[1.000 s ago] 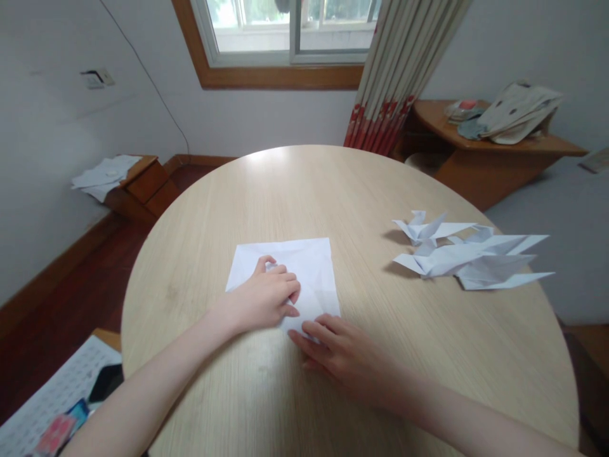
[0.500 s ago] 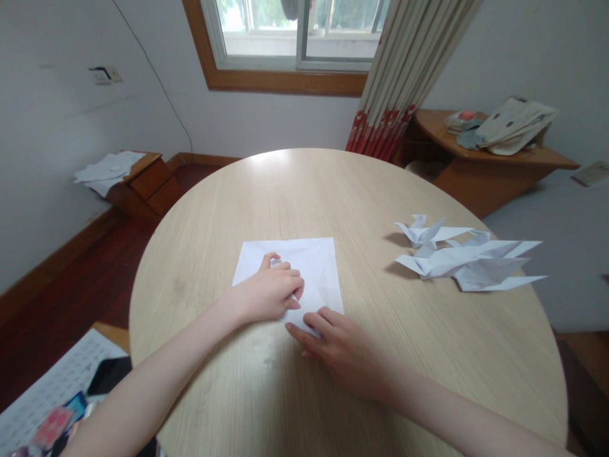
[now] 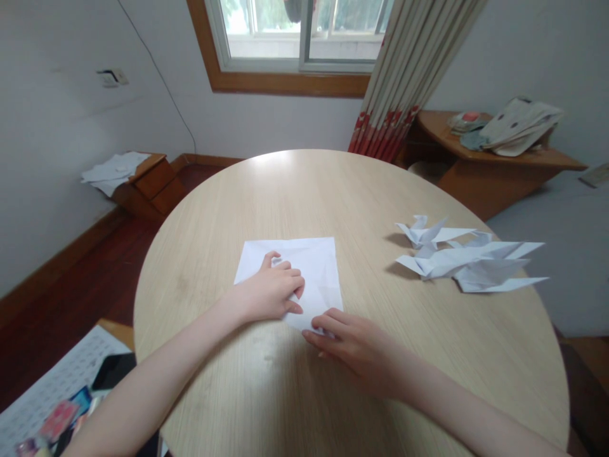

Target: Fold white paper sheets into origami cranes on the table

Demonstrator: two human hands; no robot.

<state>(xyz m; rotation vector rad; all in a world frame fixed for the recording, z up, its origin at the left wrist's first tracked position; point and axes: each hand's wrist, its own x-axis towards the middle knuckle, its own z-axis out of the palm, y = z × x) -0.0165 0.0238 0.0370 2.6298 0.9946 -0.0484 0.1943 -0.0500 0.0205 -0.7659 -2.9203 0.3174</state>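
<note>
A white sheet of paper (image 3: 316, 266) with faint creases lies on the round wooden table in front of me. My left hand (image 3: 278, 289) rests on it with curled fingers, pressing it down, thumb towards the near edge. At the sheet's near right corner, my right hand (image 3: 345, 336) has its bent fingers on top and along the edge, closed on the paper. The part of the sheet under both hands is hidden.
Several folded paper birds (image 3: 457, 257) stand on the right of the round table (image 3: 304, 197). Low at left are a phone (image 3: 113, 371) and a printed sheet (image 3: 52, 374). A drawer cabinet (image 3: 159, 184) and a corner shelf with a bag (image 3: 523, 130) stand behind.
My right hand has slid a little to the right along the paper's near edge. My left hand stays on the sheet. The view has shifted slightly.
</note>
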